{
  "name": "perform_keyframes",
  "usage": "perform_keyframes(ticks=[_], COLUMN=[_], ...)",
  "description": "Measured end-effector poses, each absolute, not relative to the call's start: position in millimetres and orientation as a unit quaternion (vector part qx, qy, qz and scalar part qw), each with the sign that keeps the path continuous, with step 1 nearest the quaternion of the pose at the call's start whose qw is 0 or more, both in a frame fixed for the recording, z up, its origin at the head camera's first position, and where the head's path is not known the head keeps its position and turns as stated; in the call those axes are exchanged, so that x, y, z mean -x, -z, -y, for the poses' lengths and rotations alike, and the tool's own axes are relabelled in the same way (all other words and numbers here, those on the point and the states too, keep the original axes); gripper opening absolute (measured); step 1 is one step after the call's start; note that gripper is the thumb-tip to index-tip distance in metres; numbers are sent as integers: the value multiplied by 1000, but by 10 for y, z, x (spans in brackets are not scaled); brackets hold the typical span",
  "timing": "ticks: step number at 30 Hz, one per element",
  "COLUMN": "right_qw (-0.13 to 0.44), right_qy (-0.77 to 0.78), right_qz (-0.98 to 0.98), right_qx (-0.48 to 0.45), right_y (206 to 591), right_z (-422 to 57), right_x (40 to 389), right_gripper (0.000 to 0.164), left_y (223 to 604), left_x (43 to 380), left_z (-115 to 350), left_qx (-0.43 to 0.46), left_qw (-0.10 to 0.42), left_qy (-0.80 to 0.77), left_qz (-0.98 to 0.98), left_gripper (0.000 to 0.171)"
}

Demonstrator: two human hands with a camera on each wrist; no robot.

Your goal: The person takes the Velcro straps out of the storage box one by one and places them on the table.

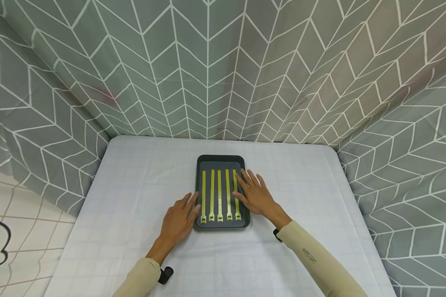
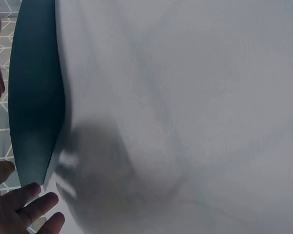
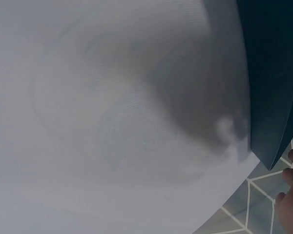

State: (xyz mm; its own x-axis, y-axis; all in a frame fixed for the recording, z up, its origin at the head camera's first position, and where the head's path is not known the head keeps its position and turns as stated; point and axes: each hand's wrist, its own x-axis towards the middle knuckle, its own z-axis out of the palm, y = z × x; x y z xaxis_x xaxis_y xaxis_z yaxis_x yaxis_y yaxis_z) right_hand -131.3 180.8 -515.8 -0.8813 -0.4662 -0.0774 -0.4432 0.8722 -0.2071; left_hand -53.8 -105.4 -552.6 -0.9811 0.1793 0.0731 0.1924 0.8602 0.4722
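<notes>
A dark grey rectangular tray [image 1: 223,165] rests on the white-covered table. Inside it several yellow-green straps [image 1: 219,189] lie side by side, lengthwise, each with a slotted head at the near end. My left hand [image 1: 178,218] is at the tray's left edge, fingers extended and spread. Across from it my right hand [image 1: 256,196] reaches over the right rim, its thumb and forefinger over or near the rightmost strap; contact cannot be made out. In the left wrist view the left fingers [image 2: 36,204] are close to the tray's side [image 2: 36,87]. Neither hand grips anything.
The table [image 1: 148,173] has a white cloth with rounded far corners. Grey curtains [image 1: 223,74] with a white zigzag pattern surround it at the back and sides. A dark band with a small device [image 1: 165,275] is on the left wrist.
</notes>
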Motion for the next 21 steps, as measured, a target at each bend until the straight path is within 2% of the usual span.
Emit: perform_keyframes(ticks=[11, 21], right_qw=[62, 86], right_qy=[92, 84], right_qz=[-961, -948], right_qx=[253, 296], right_y=[5145, 5115], right_z=[-1672, -1507], right_x=[1373, 1437], right_gripper=[68, 67], left_y=[5587, 5658], left_x=[492, 425], left_z=[1047, 1015], left_qx=[67, 50], left_qw=[-47, -37], left_qy=[382, 489], left_qz=[921, 870], left_gripper=[55, 53])
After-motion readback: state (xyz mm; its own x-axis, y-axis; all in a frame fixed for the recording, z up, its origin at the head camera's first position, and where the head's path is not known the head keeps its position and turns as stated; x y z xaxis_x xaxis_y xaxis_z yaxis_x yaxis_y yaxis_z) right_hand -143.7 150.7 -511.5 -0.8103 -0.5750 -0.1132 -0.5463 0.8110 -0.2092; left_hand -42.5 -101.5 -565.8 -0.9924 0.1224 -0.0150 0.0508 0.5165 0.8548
